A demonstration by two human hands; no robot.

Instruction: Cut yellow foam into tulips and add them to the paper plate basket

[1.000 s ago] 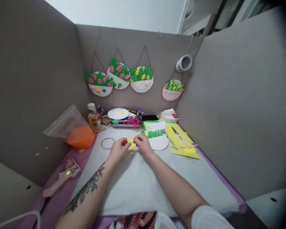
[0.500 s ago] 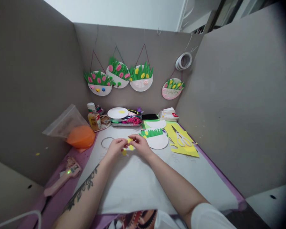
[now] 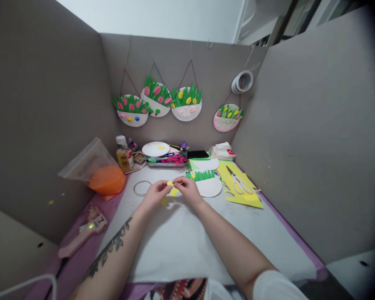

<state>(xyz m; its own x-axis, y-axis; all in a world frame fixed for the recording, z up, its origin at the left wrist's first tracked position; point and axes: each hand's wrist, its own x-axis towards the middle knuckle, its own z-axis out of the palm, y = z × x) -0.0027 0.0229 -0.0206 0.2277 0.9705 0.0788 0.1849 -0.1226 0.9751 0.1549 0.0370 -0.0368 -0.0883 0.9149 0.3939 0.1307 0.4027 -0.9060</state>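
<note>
Between the fingertips of my left hand (image 3: 157,192) and my right hand (image 3: 187,189) is a small yellow paper piece (image 3: 170,183), pinched from both sides. Both hands are closed on it, a little above the white table sheet. Below them lie more yellow paper cutouts (image 3: 164,201), partly covered by the fingers. Just right of my right hand rests a white paper plate piece (image 3: 210,188) with green paper grass (image 3: 203,175) and a yellow cutout along its top.
Scissors (image 3: 239,183) lie on a yellow sheet (image 3: 246,201) at the right. A pink glue gun (image 3: 84,235) with a lit green light sits at the left, near a bag of orange material (image 3: 108,181). Behind are a bottle (image 3: 124,158) and a tray (image 3: 165,164). Decorated plates (image 3: 186,112) hang on the back panel.
My fingertips have shifted slightly on the yellow piece, with the left fingers now closer together. The view has moved a little; the other things lie as before.
</note>
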